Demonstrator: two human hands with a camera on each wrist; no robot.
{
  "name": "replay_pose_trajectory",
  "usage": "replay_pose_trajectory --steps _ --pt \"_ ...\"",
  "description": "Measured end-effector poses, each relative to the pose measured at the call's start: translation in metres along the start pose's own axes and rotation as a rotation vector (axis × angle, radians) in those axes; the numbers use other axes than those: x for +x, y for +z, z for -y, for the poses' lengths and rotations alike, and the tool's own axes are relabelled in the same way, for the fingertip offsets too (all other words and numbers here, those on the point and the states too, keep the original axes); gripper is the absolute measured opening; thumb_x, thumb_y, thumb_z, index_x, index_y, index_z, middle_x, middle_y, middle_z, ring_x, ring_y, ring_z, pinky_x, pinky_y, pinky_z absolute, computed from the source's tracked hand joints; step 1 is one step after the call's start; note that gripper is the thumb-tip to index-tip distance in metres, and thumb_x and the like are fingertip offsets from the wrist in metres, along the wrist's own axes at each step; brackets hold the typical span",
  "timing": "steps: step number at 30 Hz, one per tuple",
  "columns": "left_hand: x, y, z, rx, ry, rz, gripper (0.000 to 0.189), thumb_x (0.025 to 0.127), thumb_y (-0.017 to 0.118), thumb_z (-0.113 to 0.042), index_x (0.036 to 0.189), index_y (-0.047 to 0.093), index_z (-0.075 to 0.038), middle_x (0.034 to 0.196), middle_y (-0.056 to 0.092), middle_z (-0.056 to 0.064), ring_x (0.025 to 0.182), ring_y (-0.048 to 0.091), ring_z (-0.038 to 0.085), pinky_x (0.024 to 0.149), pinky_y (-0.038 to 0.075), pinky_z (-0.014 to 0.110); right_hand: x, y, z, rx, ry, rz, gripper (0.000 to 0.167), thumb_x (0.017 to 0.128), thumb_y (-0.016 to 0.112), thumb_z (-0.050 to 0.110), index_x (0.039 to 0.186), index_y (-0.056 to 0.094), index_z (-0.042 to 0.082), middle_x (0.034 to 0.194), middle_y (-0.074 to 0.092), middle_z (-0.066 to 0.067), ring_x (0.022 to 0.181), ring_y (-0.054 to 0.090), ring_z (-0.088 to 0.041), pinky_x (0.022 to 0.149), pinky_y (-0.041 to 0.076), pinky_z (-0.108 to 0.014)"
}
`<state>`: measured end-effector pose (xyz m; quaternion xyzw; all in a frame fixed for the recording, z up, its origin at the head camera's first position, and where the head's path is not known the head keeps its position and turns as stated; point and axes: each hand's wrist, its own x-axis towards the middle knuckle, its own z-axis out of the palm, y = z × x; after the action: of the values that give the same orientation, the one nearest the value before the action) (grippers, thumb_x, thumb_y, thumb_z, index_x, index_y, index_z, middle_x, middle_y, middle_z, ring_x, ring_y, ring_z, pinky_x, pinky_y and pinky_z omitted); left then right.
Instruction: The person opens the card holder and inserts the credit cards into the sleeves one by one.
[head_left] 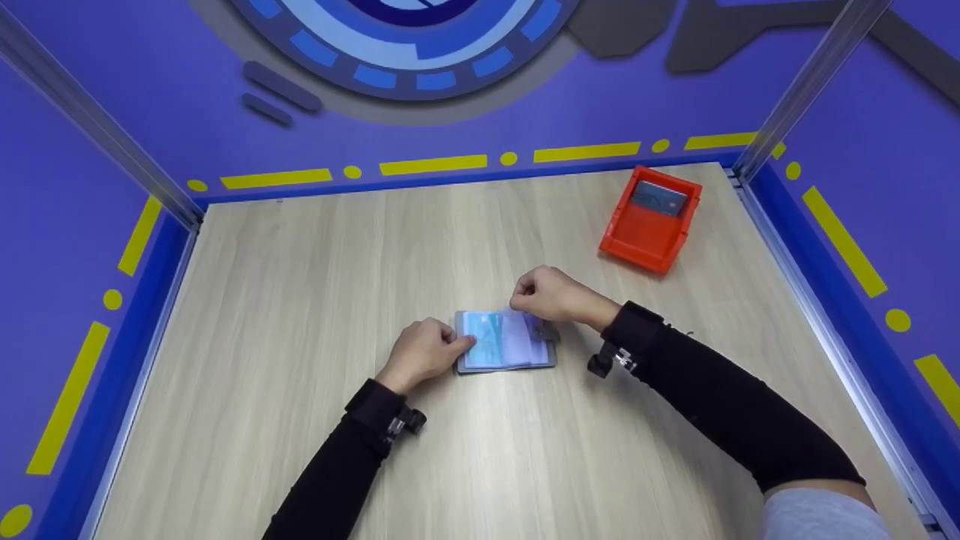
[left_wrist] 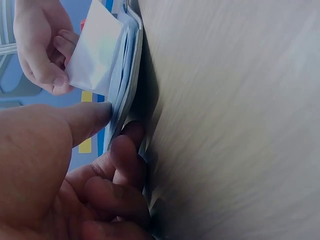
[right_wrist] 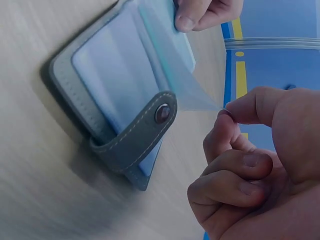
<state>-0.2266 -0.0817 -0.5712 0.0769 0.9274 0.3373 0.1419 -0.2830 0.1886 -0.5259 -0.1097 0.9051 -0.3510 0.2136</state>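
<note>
A grey card holder (right_wrist: 62,82) lies open on the table, with clear plastic pages inside. Its strap (right_wrist: 142,132) with a round metal snap sticks up at the right side. My left hand (head_left: 425,351) grips the holder's left edge, thumb on top of the pages and fingers curled at the underside. At the far side of the holder, my right hand (head_left: 553,294) pinches the corner of one clear plastic page (left_wrist: 97,52) between thumb and index finger, lifting it off the stack. Light blue (head_left: 484,337) shows on the left-hand page.
Toward the back right of the wooden table (head_left: 300,270) stands a red bin (head_left: 643,238), with a dark card (head_left: 660,199) lying at its far end. Purple-blue panels (head_left: 465,142) with yellow marks border the table at the back and both sides.
</note>
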Motion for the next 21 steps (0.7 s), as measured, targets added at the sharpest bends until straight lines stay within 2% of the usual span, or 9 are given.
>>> replay_pose_trajectory --steps 10,21 --pt "0.000 0.000 -0.001 0.000 -0.010 -0.003 0.050 0.100 0.079 -0.048 0.061 0.057 -0.025 0.058 0.045 -0.014 0.054 0.043 0.009 0.053 0.031 0.028 0.008 0.005 0.008 0.148 0.034 0.029 0.017 0.097 0.070 0.024 0.090 0.080 0.012 0.078 0.064 0.006 0.071 0.051 -0.013 0.062 0.037 -0.028" --pt "0.000 0.000 0.000 0.003 0.008 0.004 0.060 0.104 0.072 -0.049 0.056 0.044 -0.026 0.053 0.036 -0.014 0.051 0.036 0.009 0.051 0.025 0.028 0.019 0.017 0.016 0.184 0.033 0.020 0.020 0.096 0.071 0.022 0.089 0.081 0.006 0.075 0.066 0.008 0.067 0.046 -0.011 0.061 0.033 -0.027"
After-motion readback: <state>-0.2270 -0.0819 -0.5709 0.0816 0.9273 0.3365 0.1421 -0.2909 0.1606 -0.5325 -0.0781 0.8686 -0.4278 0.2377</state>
